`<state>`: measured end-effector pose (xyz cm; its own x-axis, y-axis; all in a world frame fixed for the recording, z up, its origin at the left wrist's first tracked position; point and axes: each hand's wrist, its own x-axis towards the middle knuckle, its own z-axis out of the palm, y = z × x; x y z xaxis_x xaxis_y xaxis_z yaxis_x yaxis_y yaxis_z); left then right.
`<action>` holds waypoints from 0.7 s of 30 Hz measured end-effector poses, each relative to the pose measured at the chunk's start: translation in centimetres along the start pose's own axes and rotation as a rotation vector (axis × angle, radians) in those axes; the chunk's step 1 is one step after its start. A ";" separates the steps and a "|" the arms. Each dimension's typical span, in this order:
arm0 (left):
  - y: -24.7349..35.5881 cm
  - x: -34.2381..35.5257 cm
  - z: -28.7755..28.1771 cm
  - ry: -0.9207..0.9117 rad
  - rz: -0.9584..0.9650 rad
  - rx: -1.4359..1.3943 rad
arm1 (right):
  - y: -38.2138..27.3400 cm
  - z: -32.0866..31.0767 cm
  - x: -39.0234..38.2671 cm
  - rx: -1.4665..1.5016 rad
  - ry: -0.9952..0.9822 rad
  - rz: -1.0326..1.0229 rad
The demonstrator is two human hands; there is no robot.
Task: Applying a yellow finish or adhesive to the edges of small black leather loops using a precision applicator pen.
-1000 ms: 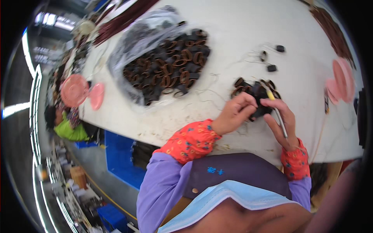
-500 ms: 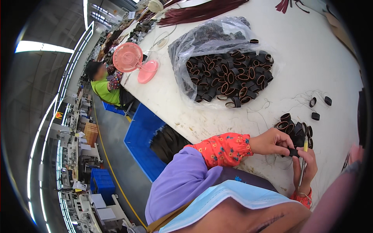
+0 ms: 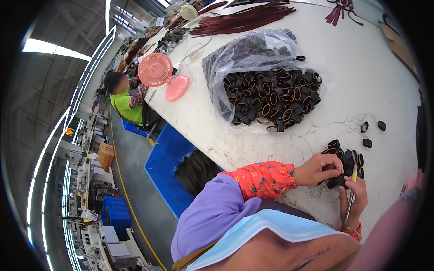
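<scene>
My left hand (image 3: 319, 170) is closed in a pinch over the near right part of the white table, beside a small pile of black loops (image 3: 333, 144). Whatever it pinches, if anything, is too small to make out. Closed around a slim pen-like tool (image 3: 349, 205) with a metal shaft and a yellow section is my right hand (image 3: 358, 197); the tool points up toward the pile. A gap separates the two hands. Farther off, many black loops with tan edges (image 3: 271, 97) spill from a clear plastic bag (image 3: 219, 97).
Three loose loops, one of them a black loop (image 3: 367, 143), and loose threads (image 3: 348, 121) lie right of the bag. Left stand a pink fan (image 3: 156, 70) and a blue bin (image 3: 158, 167) with dark cloth. Dark red strips (image 3: 244, 19) lie far back. A person in green (image 3: 124, 105) sits beyond.
My hands have drawn apart, and the black loop held between them earlier no longer shows in the fingers. The right hand keeps the pen-like tool. The whole view has shifted slightly.
</scene>
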<state>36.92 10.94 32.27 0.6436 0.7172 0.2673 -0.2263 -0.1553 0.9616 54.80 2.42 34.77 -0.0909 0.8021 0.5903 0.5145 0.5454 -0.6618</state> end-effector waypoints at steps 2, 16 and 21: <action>0.3 -0.1 -0.1 -0.010 -0.063 -0.052 | -0.1 0.1 0.0 -0.025 0.001 -0.022; 0.2 -0.1 0.0 -0.040 0.032 0.063 | 0.3 0.8 -0.5 0.038 -0.034 0.022; -0.2 -0.4 0.0 -0.032 0.026 0.116 | 0.7 0.6 -1.4 0.167 -0.023 0.176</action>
<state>36.70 10.69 31.93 0.6619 0.6905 0.2919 -0.1583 -0.2519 0.9547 54.74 1.79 33.17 -0.0331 0.8924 0.4500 0.3760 0.4283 -0.8217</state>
